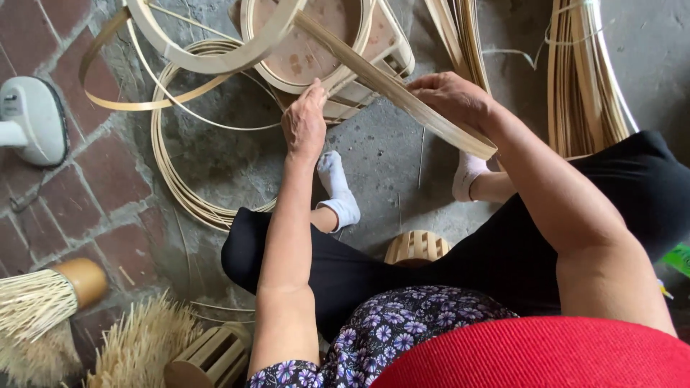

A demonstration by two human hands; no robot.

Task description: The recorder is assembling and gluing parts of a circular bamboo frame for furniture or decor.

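At the far left a white plastic appliance (30, 118) sits on the brick floor (79, 194), and below it a bundle of thin bamboo sticks in a round holder (50, 294) lies beside a straw-coloured brush head (140, 348). Next to these stands a small slatted wooden piece (208, 356). Further right, coils of thin bamboo strip (180, 179) lie looped on the concrete.

The left hand (304, 122) reaches forward with its fingers curled narrowly down onto the wide bamboo strip (392, 90), pinching it where it meets the round bamboo steamer frame (305, 47). That frame rests on a pale plastic stool (392, 54).

The wide strip runs diagonally from the frame down to the right. The right hand (453, 97) is closed over it, fingers wrapped around its upper edge, with the strip's end jutting out past the wrist.

Between the person's white-socked feet, a second slatted wooden piece (417, 246) shows. At the right, a bundle of long bamboo strips (582, 79) stands against the concrete.
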